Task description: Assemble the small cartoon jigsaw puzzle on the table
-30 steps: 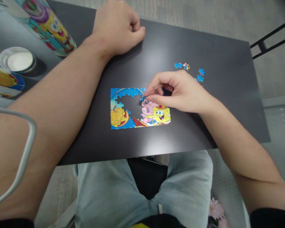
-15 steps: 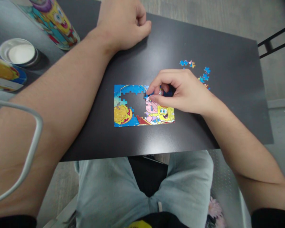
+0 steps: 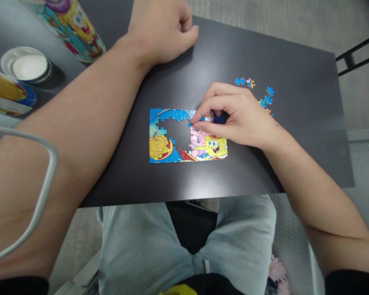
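Observation:
A jigsaw puzzle [image 3: 160, 148] with cartoon figures lies partly put together on the dark table, with a gap through its middle. My right hand [image 3: 233, 112] reaches over its upper right part. Thumb and forefinger are pinched on a small blue puzzle piece [image 3: 190, 124] at the right edge of the gap; the fingertips cover most of it. My left hand [image 3: 164, 35] rests on the far side of the table, fingers curled in and nothing visible in them.
Loose puzzle pieces [image 3: 267, 98] lie right of the puzzle, with several more [image 3: 244, 82] behind my right hand. At the left stand a cartoon-printed tin [image 3: 80, 30], a round metal lid [image 3: 26, 65] and another printed container [image 3: 7, 94]. A pale cable [image 3: 46, 184] loops before my left forearm.
The view has shifted slightly. My right forefinger and thumb have closed in a little on the blue piece at the gap's edge. My left hand stays in place.

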`<state>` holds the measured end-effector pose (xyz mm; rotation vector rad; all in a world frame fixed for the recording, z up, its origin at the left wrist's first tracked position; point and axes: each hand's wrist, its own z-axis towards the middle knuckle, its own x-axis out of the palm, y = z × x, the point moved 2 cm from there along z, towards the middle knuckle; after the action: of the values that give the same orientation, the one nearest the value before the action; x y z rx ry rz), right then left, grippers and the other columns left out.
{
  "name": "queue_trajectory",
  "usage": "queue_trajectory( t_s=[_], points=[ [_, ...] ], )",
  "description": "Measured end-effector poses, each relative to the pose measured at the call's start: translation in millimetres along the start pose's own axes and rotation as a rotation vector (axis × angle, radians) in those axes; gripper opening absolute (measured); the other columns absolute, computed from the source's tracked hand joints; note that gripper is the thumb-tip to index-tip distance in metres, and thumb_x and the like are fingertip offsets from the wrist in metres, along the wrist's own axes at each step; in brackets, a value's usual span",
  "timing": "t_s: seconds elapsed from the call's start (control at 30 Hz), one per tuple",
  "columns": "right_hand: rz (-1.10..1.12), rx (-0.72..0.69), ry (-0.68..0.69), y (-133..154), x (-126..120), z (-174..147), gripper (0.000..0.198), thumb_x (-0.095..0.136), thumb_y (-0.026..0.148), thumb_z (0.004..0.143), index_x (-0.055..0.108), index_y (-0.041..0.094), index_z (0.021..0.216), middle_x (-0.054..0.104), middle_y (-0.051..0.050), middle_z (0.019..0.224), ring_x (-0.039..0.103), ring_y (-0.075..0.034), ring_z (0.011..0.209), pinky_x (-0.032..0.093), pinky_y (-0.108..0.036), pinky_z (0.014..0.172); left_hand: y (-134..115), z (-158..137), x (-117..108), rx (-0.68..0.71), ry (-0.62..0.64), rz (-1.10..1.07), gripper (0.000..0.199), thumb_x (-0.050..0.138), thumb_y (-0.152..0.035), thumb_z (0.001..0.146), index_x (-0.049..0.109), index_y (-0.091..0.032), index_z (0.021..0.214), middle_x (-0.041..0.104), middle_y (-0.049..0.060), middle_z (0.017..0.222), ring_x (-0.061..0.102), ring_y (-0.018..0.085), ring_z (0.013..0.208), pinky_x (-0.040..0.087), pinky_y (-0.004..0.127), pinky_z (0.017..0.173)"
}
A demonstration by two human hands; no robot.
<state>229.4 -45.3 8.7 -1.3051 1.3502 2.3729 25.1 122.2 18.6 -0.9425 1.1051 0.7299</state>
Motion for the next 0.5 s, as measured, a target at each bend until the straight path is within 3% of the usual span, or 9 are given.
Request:
queue_trajectory(
  t_s=[0.17,0.27,0.37,0.5],
  points=[
    [-0.012,0.055,-0.025,4.5,-5.8,0.4,0.026,0.090,0.053,0.122,0.098,0.030,0.115,0.084,-0.008,0.113,0.075,-0.028,0.098,0.065,-0.046,0.093,-0.8,-1.2,0.3,-0.010,0.010,0.001,0.056,0.063,-0.048,0.129,0.100,-0.011,0.149,0.096,0.012,0.142,0.085,0.047,0.158,0.063,0.062,0.134],
    [-0.023,0.072,-0.201,0.5,-19.4,0.4,0.028,0.092,0.058,0.120,0.098,0.032,0.110,0.083,-0.008,0.107,0.071,-0.029,0.094,0.061,-0.048,0.090,0.6,0.3,2.1,-0.002,-0.003,-0.004,0.056,0.064,-0.048,0.129,0.101,-0.011,0.147,0.097,0.012,0.141,0.086,0.047,0.157,0.064,0.063,0.134],
    [-0.032,-0.004,-0.452,-10.5,-37.5,-2.7,0.037,0.098,0.066,0.113,0.095,0.030,0.103,0.078,-0.005,0.095,0.063,-0.026,0.084,0.053,-0.048,0.085,3.9,2.7,4.2,0.012,-0.036,-0.019,0.054,0.067,-0.047,0.126,0.102,-0.011,0.144,0.097,0.015,0.139,0.087,0.052,0.154,0.067,0.067,0.131],
    [-0.121,0.094,-0.556,-30.3,-61.1,-11.7,0.040,0.096,0.076,0.111,0.090,0.038,0.100,0.077,-0.005,0.095,0.060,-0.029,0.080,0.055,-0.051,0.085,9.8,4.6,6.9,0.003,-0.062,-0.014,0.054,0.068,-0.047,0.121,0.103,-0.011,0.141,0.097,0.019,0.134,0.087,0.058,0.149,0.070,0.073,0.125]
  ],
)
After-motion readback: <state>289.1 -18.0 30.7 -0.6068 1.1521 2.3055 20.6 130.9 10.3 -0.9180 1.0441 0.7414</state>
